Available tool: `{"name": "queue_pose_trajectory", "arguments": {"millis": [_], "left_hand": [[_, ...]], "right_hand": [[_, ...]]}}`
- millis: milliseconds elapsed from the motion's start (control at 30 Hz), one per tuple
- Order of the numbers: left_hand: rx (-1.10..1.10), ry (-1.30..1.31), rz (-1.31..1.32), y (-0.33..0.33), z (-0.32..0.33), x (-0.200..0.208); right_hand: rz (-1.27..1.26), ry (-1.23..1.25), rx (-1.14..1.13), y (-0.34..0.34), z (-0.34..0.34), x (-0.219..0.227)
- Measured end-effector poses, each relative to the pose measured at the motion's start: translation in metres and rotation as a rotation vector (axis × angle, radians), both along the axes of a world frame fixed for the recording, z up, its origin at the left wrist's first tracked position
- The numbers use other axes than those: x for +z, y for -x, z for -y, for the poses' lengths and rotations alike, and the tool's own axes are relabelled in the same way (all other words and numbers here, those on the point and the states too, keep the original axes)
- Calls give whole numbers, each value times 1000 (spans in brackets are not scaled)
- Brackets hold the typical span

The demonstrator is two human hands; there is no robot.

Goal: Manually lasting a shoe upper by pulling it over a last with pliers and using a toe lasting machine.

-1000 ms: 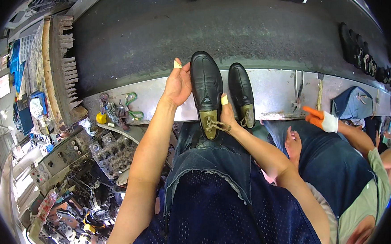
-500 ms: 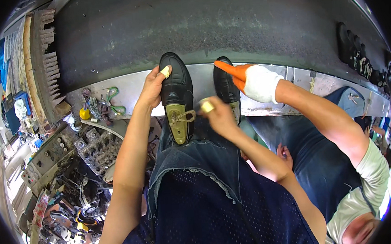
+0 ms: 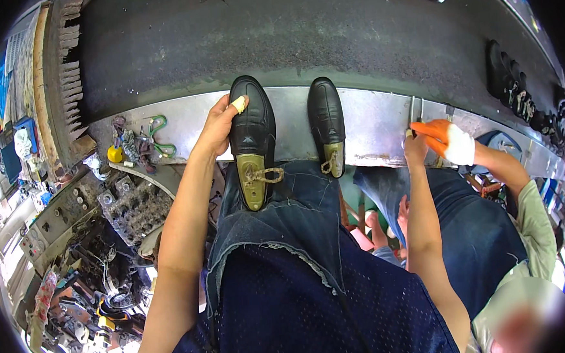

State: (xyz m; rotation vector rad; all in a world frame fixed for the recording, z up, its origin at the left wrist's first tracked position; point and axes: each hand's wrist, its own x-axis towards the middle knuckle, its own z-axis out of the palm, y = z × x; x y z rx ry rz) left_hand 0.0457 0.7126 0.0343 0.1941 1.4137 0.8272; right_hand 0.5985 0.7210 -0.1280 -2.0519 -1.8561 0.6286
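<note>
A black leather shoe (image 3: 253, 117) on a yellow-green last (image 3: 252, 185) lies toe-away over my lap and the metal ledge. My left hand (image 3: 218, 127) is closed round the shoe's left side, its thumb, wrapped in yellow, on the upper. A cord loop sticks out from the last. To the right lies a second black shoe (image 3: 326, 112), also on a last with a cord loop, touched by no hand. My right hand (image 3: 415, 150) is at the ledge's right part with fingers bunched, beside a co-worker's orange-and-white glove (image 3: 448, 142); anything in it is hidden.
The metal ledge (image 3: 292, 117) runs along a dark belt-like surface (image 3: 254, 36). Several black shoes (image 3: 506, 75) stand far right. A green cord (image 3: 158, 135) and a yellow round thing (image 3: 114, 154) lie on the left. The co-worker sits close on my right.
My right hand has moved right, away from between the shoes to the ledge. The co-worker's gloved hand has left the second shoe and moved right. My left hand stays on its shoe.
</note>
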Motion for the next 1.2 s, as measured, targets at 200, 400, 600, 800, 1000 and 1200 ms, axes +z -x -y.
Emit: {"name": "queue_pose_trajectory", "arguments": {"millis": [200,400,600,800,1000,1200], "left_hand": [[29,-33,-64,9,22,10],[112,-106,-87,13,30,35],[49,-255,-106,11,27,80],[97,-357,-79,24,64,102],[109,-441,-37,56,100,130],[205,-514,16,93,161,136]], "right_hand": [[277,3,259,44,0,30],[328,84,-231,59,6,22],[147,161,-343,28,3,-10],[-1211,345,-657,86,-7,50],[-1407,769,-136,217,18,111],[-1241,1195,359,364,79,162]]}}
